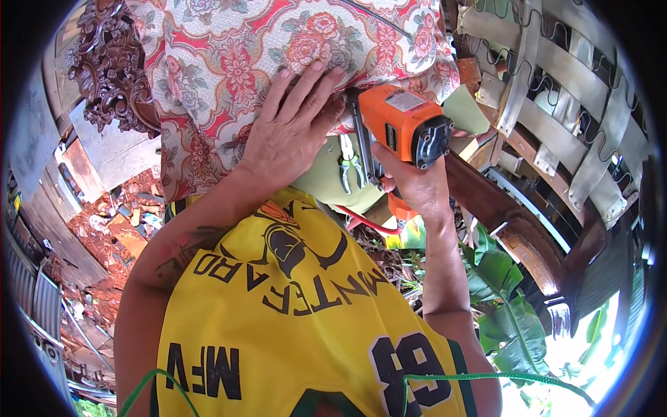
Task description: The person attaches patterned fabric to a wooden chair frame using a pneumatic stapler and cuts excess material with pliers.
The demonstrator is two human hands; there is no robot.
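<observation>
While the left hand [292, 128] is pressing the flowered cloth [229, 62] flat | right hand [410, 184] is gripping the orange staple gun [403, 125] at the edge | fastening looks partway done.

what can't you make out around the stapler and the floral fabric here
- Stapler nose, head view: hidden where it meets the fabric, behind the left hand.
- Right hand fingers: wrapped behind the stapler grip, trigger not visible.
- Pliers: partly covered by the stapler's magazine.
- Frame under the fabric: covered by it.
</observation>
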